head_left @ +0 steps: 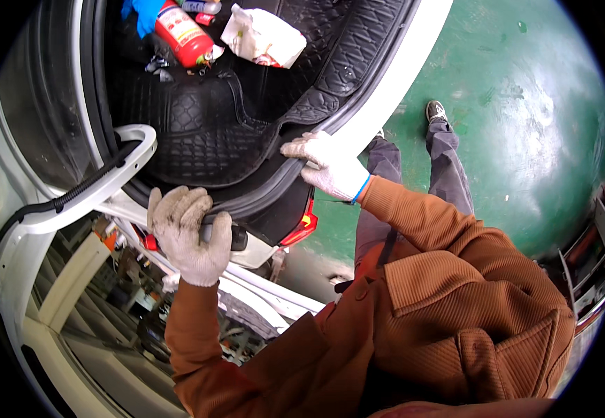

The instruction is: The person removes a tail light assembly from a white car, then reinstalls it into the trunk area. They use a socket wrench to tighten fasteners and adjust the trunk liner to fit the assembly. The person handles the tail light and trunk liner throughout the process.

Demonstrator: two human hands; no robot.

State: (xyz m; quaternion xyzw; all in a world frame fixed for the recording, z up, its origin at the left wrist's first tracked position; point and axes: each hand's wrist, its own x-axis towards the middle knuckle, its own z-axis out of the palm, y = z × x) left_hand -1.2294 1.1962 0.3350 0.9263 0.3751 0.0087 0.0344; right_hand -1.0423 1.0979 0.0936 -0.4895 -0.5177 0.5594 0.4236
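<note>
A black rubber seal [257, 194] runs around the rim of an open car boot. My right hand [330, 165], in a whitish knit glove with a blue cuff edge, grips the seal at the boot's corner, fingers over the top and thumb below. Farther left along the same rim, my left hand [189, 237] wears a dirt-stained glove. Its fingers lie over the seal, spread from the thumb, which rests near a small black part [238, 237]. What its fingertips touch is hidden. Inside the boot lies a black quilted mat [205, 150].
A red fire extinguisher [180, 35], a blue cloth [143, 14] and a crumpled white bag [264, 38] lie in the boot. A white hinge arm [132, 157] curves up at left. A red tail light [304, 226] sits below the rim. The green floor [518, 139] stretches right.
</note>
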